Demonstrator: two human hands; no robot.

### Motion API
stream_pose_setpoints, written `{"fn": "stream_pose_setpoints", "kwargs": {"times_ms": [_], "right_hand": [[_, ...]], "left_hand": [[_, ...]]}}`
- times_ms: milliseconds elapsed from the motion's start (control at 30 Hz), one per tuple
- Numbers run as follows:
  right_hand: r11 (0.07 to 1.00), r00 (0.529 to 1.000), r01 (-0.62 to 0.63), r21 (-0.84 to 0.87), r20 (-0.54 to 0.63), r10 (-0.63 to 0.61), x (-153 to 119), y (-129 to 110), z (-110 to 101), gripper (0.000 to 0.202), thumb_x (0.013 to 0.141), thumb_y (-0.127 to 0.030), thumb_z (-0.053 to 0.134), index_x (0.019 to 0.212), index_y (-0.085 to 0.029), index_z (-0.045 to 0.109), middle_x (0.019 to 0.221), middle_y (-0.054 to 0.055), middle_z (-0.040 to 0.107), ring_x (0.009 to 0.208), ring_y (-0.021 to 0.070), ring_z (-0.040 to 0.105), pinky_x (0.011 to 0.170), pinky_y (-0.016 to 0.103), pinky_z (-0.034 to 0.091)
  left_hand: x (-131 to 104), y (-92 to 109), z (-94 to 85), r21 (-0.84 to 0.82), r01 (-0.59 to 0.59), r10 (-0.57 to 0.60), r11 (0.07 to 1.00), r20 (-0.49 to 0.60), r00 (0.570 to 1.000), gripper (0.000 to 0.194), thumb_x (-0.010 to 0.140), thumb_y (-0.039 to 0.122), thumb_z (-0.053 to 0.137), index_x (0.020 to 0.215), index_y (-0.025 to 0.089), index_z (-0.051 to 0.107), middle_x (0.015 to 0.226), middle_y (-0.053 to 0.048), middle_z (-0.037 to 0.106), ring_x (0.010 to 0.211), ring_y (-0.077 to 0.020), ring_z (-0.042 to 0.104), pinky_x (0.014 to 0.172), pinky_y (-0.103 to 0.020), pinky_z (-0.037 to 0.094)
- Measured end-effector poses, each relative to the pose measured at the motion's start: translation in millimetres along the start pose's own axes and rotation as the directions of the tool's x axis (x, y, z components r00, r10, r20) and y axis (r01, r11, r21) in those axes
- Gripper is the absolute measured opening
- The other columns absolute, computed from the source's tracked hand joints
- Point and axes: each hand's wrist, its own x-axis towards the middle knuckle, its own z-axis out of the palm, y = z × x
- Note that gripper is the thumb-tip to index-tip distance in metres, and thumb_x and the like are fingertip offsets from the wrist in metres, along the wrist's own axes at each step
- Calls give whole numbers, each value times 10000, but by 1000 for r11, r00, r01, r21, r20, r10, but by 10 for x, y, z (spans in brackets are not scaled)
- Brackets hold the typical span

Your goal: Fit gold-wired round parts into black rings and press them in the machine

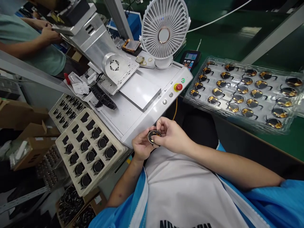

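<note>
The left hand [142,145] cradles a round part [151,135] at its edge, just in front of the white machine base [122,118], while the right hand [174,134] closes narrowly on it, thumb over the face and fingers bunched at the rim. Tilting the face upward probably keeps it steady and in sight. On the green surface [292,145], a clear tray [225,110] carries spaced rows of black-and-gold discs [247,112], the spacing likely guarding against rubbing. Left of the base, a beige tray [76,146] seats dark round pieces [90,156] in shaped pockets, presumably to hold their orientation. Below it, a cardboard box [101,202] contains heaped dark items, too small to identify.
</note>
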Motion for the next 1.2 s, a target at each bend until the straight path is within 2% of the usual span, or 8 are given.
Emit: {"fn": "stream_pose_setpoints", "kwargs": {"times_ms": [267,433,767,867,967,1067,1133,1200], "right_hand": [[984,994,-99,147,58,92,87,20,-38,426,633,-212,820,814,-223,435,605,-73,628,511,117,629,488,203,495],[962,954,-272,-5,127,270,128,47,-168,489,600,-388,956,759,-178,544,582,12,679,495,132,636,451,208,544],[954,964,-250,163,137,229,158,136,-101,617,496,-476,1003,615,-183,473,478,-23,606,377,85,511,322,170,456],[967,973,-215,138,120,199,236,139,-47,615,516,-530,988,659,-178,504,500,-23,615,396,88,523,347,189,491],[981,967,-192,-40,164,196,436,87,-117,604,527,-544,986,756,-159,580,577,2,660,451,115,589,380,201,516],[983,997,-55,-178,-66,44,754,-77,-330,561,616,-536,956,820,-178,576,555,-33,616,399,108,544,341,200,459],[982,948,5,-188,-311,-64,978,-221,-498,482,734,-505,895,827,-207,528,504,-60,562,353,106,485,315,210,415],[983,910,-11,-184,-410,-66,1162,-354,-635,402,803,-425,852,814,-218,508,475,-56,544,337,115,462,312,225,397]], "left_hand": [[-57,-119,-104,12,76,-74,997,-107,992,651,463,311,1041,1074,315,818,1077,-46,835,967,-254,812,886,-353,668],[-115,-145,-71,48,39,-34,998,-104,994,593,533,303,1021,1087,325,813,1087,-38,833,980,-258,810,886,-366,675],[-86,-44,-39,189,-118,119,975,5,993,609,654,139,947,1195,353,765,1162,-32,803,1046,-261,792,939,-376,665],[-58,-28,-33,228,-94,115,969,-78,990,554,670,197,949,1186,306,777,1161,-58,808,1055,-277,790,937,-397,667],[-10,6,-16,173,-40,75,984,-197,978,487,750,273,908,1215,249,767,1188,-104,803,1103,-282,774,966,-400,649],[41,88,-36,64,-16,27,998,-177,984,431,826,317,850,1240,258,749,1244,-111,779,1114,-291,769,1002,-440,625],[62,150,-68,37,25,-21,999,-104,994,411,847,303,829,1248,287,742,1255,-100,766,1042,-280,791,915,-429,660],[73,194,-96,75,46,-42,996,-57,997,470,810,249,857,1261,299,735,1215,-96,776,960,-245,804,816,-365,677]]}}
